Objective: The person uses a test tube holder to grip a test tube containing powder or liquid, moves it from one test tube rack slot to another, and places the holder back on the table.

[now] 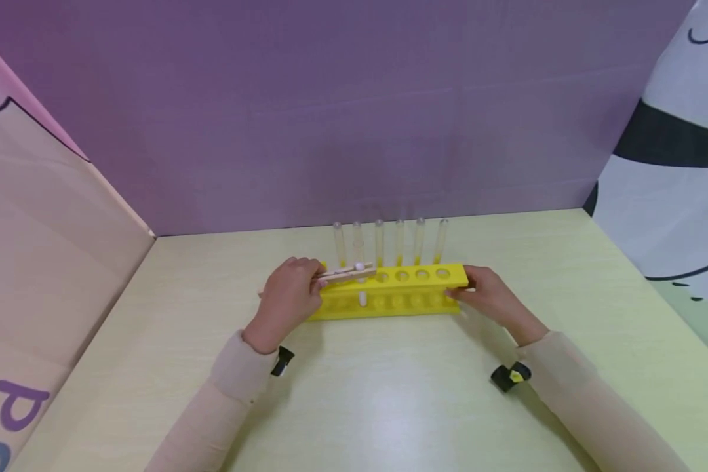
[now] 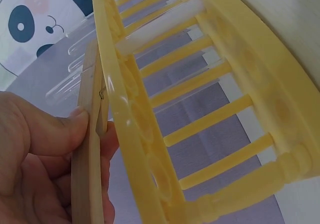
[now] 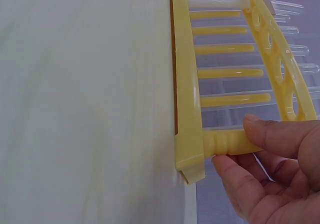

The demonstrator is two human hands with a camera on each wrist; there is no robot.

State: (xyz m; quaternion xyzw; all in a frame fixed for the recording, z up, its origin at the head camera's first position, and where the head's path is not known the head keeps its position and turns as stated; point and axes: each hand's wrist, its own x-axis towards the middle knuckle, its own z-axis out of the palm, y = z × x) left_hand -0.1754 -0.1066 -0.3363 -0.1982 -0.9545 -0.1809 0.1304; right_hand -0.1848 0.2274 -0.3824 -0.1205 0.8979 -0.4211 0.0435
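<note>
My left hand point(image 1: 292, 292) pinches a wooden test tube clamp point(image 1: 345, 275) between thumb and fingers. The clamp lies across the top of the yellow test tube rack point(image 1: 413, 282), at its left part. A test tube with white contents point(image 2: 165, 24) stands upright in one of the rack's holes, and its top shows at the clamp's front end. At the rack's right end, my right hand point(image 1: 486, 295) grips the yellow end post point(image 3: 232, 141) between thumb and fingers. Several clear test tubes point(image 1: 379, 242) sit upside down on the pegs along the rack's back.
The rack stands on a pale wooden table point(image 1: 389, 393), toward its back edge. Behind rises a purple backdrop point(image 1: 360, 118). Printed panels flank the table, a pale one point(image 1: 53, 229) at left and one with a panda point(image 1: 672, 210) at right.
</note>
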